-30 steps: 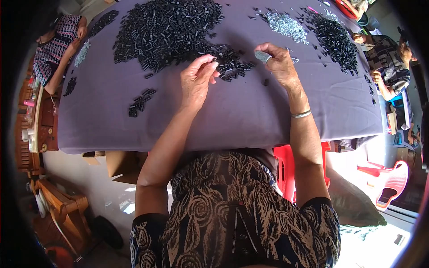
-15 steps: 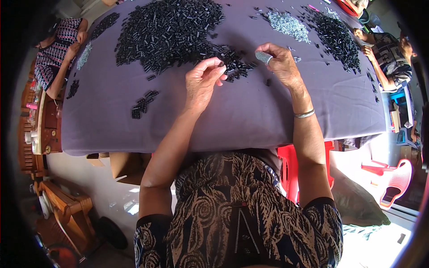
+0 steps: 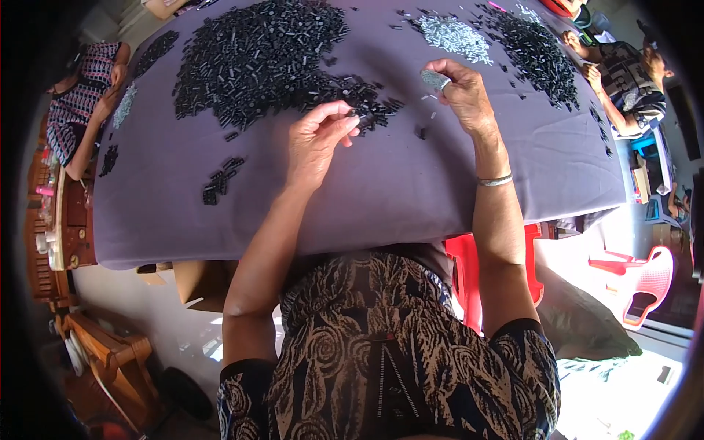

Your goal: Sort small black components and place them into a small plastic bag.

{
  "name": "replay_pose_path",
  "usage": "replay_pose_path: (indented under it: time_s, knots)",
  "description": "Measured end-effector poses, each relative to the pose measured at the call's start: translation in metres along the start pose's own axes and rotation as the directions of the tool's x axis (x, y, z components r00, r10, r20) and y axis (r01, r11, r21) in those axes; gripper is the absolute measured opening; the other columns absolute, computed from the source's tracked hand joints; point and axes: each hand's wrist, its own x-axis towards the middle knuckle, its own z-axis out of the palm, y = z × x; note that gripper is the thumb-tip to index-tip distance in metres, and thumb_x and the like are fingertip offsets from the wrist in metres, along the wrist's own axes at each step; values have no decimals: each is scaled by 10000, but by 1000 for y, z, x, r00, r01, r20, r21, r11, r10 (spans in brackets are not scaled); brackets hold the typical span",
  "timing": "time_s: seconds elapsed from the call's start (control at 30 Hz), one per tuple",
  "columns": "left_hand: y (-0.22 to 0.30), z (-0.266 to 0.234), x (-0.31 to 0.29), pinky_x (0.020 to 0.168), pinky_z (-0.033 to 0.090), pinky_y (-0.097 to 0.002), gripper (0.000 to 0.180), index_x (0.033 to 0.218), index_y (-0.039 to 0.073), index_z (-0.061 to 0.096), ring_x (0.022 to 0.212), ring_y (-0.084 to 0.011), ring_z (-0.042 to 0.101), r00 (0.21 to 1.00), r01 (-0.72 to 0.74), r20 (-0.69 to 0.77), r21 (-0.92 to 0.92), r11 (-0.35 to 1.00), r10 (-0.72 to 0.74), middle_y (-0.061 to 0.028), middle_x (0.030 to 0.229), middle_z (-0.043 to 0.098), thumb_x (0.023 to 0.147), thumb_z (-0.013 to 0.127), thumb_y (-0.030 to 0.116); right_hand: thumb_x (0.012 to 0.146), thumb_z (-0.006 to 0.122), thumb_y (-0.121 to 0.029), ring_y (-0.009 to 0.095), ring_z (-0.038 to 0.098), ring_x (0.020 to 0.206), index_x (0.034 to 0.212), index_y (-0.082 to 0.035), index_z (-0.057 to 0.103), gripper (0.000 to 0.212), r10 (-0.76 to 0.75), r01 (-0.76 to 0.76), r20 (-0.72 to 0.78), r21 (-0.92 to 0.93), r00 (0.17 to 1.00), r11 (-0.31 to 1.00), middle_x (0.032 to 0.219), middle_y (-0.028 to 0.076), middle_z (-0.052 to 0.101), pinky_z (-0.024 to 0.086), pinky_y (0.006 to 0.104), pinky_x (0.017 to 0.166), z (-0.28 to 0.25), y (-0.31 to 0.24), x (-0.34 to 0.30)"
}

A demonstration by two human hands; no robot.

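My left hand (image 3: 314, 143) is closed in a pinch on a small black cylindrical piece (image 3: 351, 113), held at the near edge of a spread of similar black pieces (image 3: 374, 107). Thumb and forefinger meet around it; its finer shape is too small to tell. To the right, my right hand (image 3: 469, 99) grips a flat, oval, silvery-grey speckled thing (image 3: 435, 79) between thumb and fingers. A bracelet circles my right wrist. A heap of small silvery pieces (image 3: 455, 38) lies just beyond this hand. One dark piece (image 3: 420, 133) rests on the cloth between my hands.
A big pile of black pieces (image 3: 249, 59) covers the far left of the purple tablecloth (image 3: 367, 198). A small cluster (image 3: 220, 182) sits left of my left arm. Another black pile (image 3: 539, 70) lies far right. People sit at both sides. A red plastic chair (image 3: 645, 286) stands right.
The view has shifted, so the table's things appear farther left. My right hand sits slightly farther from me, its oval thing tilted differently. The left hand keeps its pinch.
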Motion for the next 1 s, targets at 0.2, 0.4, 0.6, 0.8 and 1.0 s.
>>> replay_pose_path:
  time_s: [0.2,0.4,0.6,0.8,1.0]
  knots:
    - [-1,3,-1,577,471,-237,148,941,14,624,665,-113,584,998,54,45,24,998,-55,-40,796,606,796,655,21,774,575,-13,61,477,645,861,-15,643,110,-112,120,42,-371,993,921,708,-9,581,400,222,586,-17,12,3]
    - [-1,2,-1,579,479,-239,136,940,13,614,671,-119,597,994,78,82,21,997,-79,-48,802,612,807,642,18,758,627,-51,64,500,648,839,-14,641,90,-25,72,102,-486,994,871,690,10,599,419,230,595,-14,-2,-4]
    - [1,0,4,556,472,-220,140,947,22,611,690,-122,612,999,45,-7,16,999,-45,-45,847,599,811,641,17,761,623,-37,64,504,635,849,-7,633,94,-129,100,-17,-530,992,842,678,3,593,426,231,589,-13,8,-2]
    - [-1,-8,8,540,471,-229,145,949,21,614,691,-124,611,986,16,-169,-20,1000,-19,-41,844,601,808,648,30,792,628,-50,66,518,674,866,-26,639,80,-38,117,240,-325,970,938,737,-8,607,437,227,623,2,3,-6]
    - [-1,-7,8,531,459,-226,146,954,23,619,650,-117,597,992,-11,-126,-9,1000,9,-39,821,601,810,641,17,800,617,-34,60,536,710,885,-27,642,89,-16,134,309,-362,951,923,786,-8,614,448,224,650,13,3,-10]
